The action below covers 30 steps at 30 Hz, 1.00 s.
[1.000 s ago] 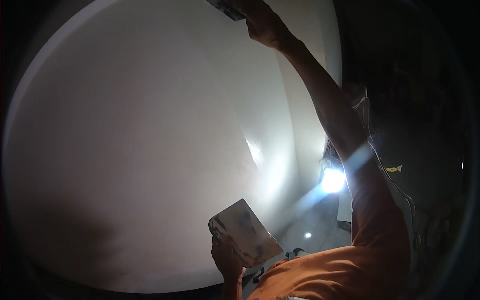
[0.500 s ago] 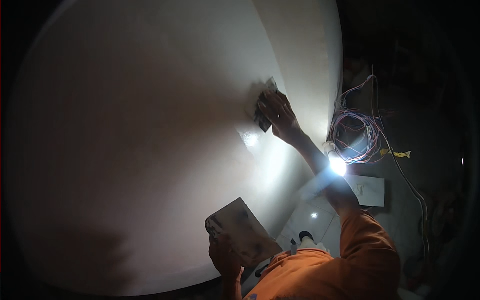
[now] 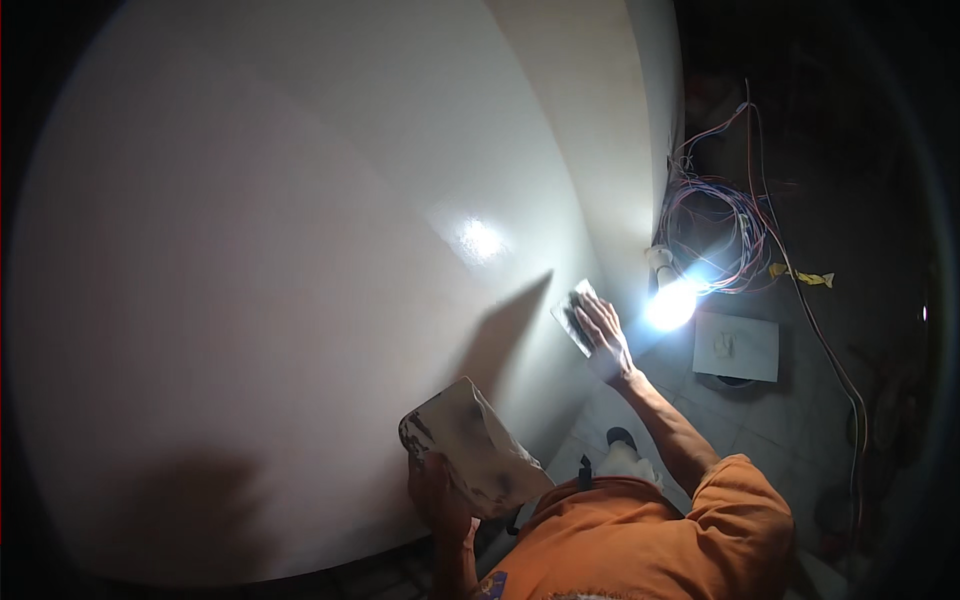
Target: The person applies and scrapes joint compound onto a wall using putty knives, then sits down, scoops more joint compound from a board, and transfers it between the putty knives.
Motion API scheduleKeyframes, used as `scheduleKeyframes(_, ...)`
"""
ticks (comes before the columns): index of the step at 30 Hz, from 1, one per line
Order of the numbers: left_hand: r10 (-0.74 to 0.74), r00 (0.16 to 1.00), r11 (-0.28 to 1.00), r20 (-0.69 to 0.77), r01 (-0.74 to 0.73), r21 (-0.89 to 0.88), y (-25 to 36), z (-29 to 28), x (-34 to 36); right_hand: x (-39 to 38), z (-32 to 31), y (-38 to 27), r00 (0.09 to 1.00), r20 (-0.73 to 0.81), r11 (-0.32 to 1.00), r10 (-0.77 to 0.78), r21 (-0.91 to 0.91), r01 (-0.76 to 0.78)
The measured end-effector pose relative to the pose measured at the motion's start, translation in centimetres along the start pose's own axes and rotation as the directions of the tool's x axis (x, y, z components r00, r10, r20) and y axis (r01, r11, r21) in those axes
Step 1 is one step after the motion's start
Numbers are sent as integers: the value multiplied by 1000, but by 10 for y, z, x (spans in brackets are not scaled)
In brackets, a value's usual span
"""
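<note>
Right hand point(image 3: 607, 345) closed on blade point(image 3: 568, 318), just left of lamp point(image 3: 670, 306); whether blade touches wall point(image 3: 300, 250) cannot be told. Left hand point(image 3: 438, 497) grips board point(image 3: 475, 440) by its left edge, lower left of lamp in view. Coil of wires point(image 3: 752, 230) lies just above lamp, pale panel point(image 3: 755, 342) to its lower right.

Dressed in a vivid orange top, a person appears in the head camera's view, the shirt point(image 3: 640, 535) spreading from five o'clock, its cloth creased into soft folds. The short right sleeve point(image 3: 745, 495), at four o'clock, leaves the forearm point(image 3: 672, 425) bare. Bare, too, are the left hand point(image 3: 435, 497), near six o'clock, and the right hand point(image 3: 605, 340), between three and four. A small blue patch point(image 3: 491, 586) marks the shirt at six o'clock, its detail unclear. Pale legwear point(image 3: 627, 461) and dark footwear point(image 3: 620, 437) show between four and five.
</note>
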State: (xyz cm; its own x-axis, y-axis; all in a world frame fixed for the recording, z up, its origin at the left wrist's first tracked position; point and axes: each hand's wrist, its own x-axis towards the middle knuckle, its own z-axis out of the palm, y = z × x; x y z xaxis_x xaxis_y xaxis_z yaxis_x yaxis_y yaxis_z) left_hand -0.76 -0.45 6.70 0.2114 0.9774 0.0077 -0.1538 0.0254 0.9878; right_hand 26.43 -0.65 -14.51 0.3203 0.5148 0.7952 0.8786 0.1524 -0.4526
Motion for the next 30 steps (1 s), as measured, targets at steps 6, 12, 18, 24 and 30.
scheduleKeyframes(6, 22, 993, 1000, 118, -21, -12, -6, 10, -3, 212, -55, -39, 821, -388, 907, -419, -220, 359)
scheduleKeyframes(12, -27, 998, 999, 62, 29, -26, 10, 7, -7, 381, -65, -96, 672, -365, 762, -644, -379, 525)
scheduleKeyframes(18, -41, 999, 999, 22, 41, 5, 12, 7, -7, 400, -62, -90, 657, -333, 735, -676, -356, 577)
scheduleKeyframes(24, -20, 1000, 1000, -20, 21, 4, 0, -4, 2, 305, -7, -45, 810, -178, 810, -559, -324, 488)
scheduleKeyframes(30, -96, 993, 995, -70, 96, 3, -11, -3, 8, 156, 37, 18, 895, -173, 910, -411, -143, 390)
